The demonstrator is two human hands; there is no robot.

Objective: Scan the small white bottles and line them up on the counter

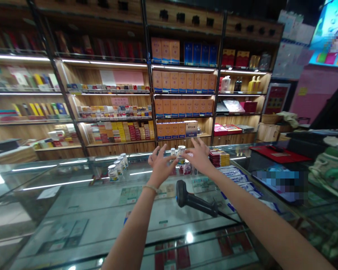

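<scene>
A small white-lidded jar [181, 150] stands on the far part of the glass counter, between my two hands. My left hand [163, 165] is at its left, fingers raised and apart, thumb pointing toward the jar. On the other side, my right hand [198, 154] has its fingers spread, with the thumb side at the jar's edge; whether it touches is hard to tell. Red-labelled jars [187, 167] sit just below, partly hidden. Another small white-lidded jar [172, 151] shows behind my left fingers. A black barcode scanner [195, 200] lies nearer me on the glass.
Several white-lidded jars [113, 173] form a row at left. Right of my hands are stacked red and yellow packs [219, 158] and blue-white sachets [236, 180]. A red mat [278, 154] and green bottle [331, 168] lie farther right. Stocked shelves [183, 93] line the back.
</scene>
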